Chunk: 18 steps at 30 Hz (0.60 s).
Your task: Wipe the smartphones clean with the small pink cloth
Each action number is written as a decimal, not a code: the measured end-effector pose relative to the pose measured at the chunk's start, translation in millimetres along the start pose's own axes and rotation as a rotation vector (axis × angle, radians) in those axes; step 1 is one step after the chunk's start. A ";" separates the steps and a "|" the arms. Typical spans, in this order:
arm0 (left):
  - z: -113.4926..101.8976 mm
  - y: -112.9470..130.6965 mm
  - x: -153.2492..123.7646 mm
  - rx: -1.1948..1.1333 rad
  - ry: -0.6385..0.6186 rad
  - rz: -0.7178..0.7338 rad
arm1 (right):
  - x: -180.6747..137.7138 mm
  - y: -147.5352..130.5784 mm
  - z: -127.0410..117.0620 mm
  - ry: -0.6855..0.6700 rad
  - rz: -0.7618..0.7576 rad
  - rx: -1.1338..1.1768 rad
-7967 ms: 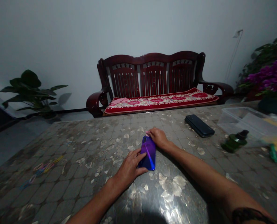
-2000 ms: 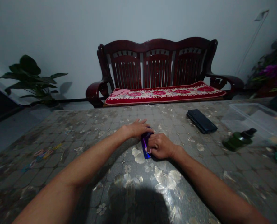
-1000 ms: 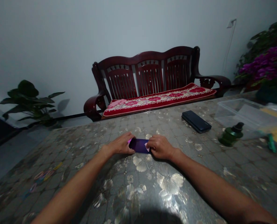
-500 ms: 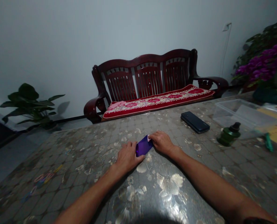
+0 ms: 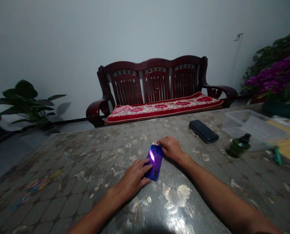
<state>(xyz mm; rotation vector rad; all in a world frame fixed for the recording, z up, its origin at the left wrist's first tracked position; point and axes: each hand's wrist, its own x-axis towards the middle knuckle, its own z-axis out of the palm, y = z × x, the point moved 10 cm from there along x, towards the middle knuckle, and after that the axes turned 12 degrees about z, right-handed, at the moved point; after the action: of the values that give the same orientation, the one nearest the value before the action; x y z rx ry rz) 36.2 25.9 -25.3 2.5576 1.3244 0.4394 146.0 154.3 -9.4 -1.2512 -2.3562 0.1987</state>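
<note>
A glossy purple phone (image 5: 154, 161) lies back-up on the patterned table (image 5: 91, 182), its camera end toward me. My left hand (image 5: 134, 177) rests on its near left edge, fingers curled against the side of the phone. My right hand (image 5: 169, 148) is at its far end, fingers closed on a small pink scrap, perhaps a cloth, pressed at the phone's top edge.
A dark phone (image 5: 203, 131) lies further right. A green bottle (image 5: 237, 146) lies on its side beside a clear plastic box (image 5: 253, 127). Coloured rubber bands (image 5: 37, 185) are scattered at the left. A wooden bench (image 5: 157, 91) and potted plants stand beyond the table.
The phone has been turned on the table from crosswise to pointing away from me. My left hand slid to its near end, and my right hand stayed at the far end.
</note>
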 end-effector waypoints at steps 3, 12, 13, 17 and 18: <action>2.5 0.3 -5.0 -0.011 0.017 0.041 | -6.1 -5.7 1.0 0.000 -0.041 -0.004; 5.6 12.5 -3.2 0.101 0.169 0.032 | -19.1 -38.2 6.6 -0.064 -0.311 0.063; 6.4 14.2 -1.3 0.120 0.178 0.018 | -17.5 -35.9 7.2 -0.057 -0.296 0.049; 8.5 17.5 7.0 0.164 0.182 -0.024 | -9.1 -18.2 7.4 -0.031 -0.149 -0.014; 8.2 17.9 8.6 0.171 0.181 -0.027 | -8.7 -16.2 6.6 -0.030 -0.129 -0.016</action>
<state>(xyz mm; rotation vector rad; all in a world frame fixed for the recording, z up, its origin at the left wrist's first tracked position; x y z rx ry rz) 57.3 22.3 -25.6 2.6879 1.5165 0.5890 135.0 138.5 -12.6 -1.1061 -2.4580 0.1586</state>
